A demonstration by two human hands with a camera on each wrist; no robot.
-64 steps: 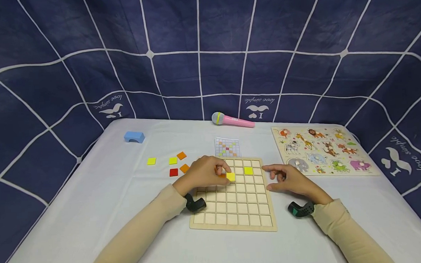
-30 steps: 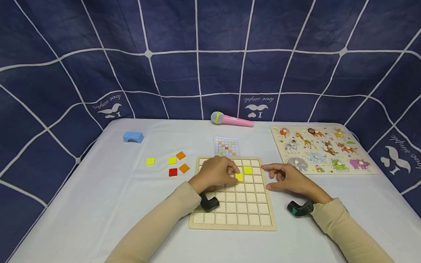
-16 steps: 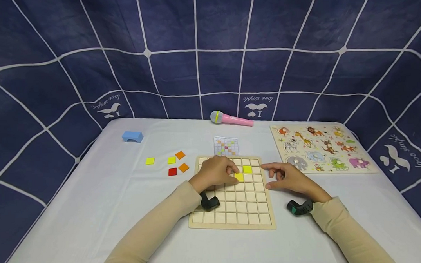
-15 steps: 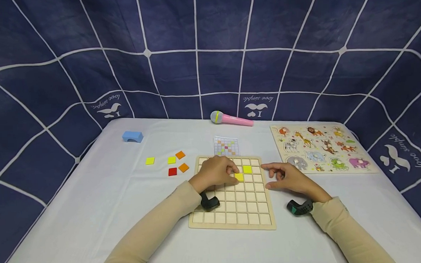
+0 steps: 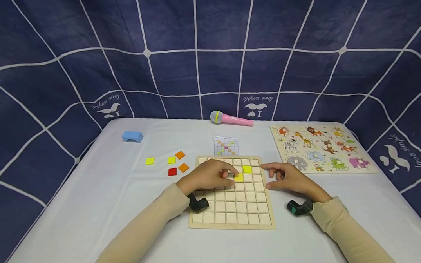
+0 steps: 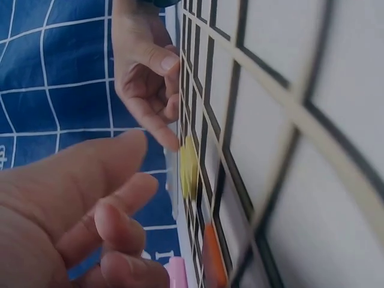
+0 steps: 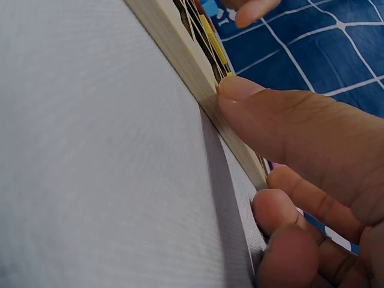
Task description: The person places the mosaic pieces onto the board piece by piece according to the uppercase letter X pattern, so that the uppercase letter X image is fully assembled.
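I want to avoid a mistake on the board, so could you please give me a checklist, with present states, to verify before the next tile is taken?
1. Left hand free: ok, thumb and index finger stand apart, pinching nothing.
2. Yellow tile beside it seated flat: cannot tell, the index fingertip partly covers it.
3. Right hand at the board: ok, its thumb touches the rim.
4. All cells visible from the head: not ok, the left hand covers several.
5. Loose tiles available: ok, one red, two orange, two yellow.
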